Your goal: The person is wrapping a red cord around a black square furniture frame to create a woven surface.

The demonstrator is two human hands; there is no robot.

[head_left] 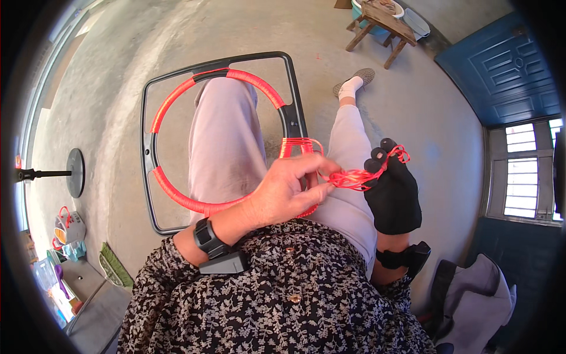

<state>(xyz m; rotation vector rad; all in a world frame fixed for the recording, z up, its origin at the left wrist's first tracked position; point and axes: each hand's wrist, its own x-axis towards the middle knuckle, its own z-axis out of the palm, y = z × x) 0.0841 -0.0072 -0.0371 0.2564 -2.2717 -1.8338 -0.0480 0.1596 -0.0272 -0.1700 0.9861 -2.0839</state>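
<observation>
Left grip: the left hand (289, 192) is bare, thumb and fingers pinched shut on the red cord (348, 177) just where it leaves the ring.
Right grip: the right hand (392, 192) wears a black glove; the cord is looped round its raised fingers and closed in its hold, drawn tight toward the left hand.
Cord: a short taut run between the two hands, above the right thigh.
Ring: the round ring (177, 194) inside the black frame (144, 141) is mostly wound in red; the frame rests across the left leg.
Newest wraps: a bunch of loose turns (298, 144) at the ring's right side, by the frame's bar.
Doing it well: judged from this, keep the cord taut, lay each turn snug beside the previous one, and pin it with the left thumb before re-looping.
Risk: slack probably lets the turns overlap or gap.
</observation>
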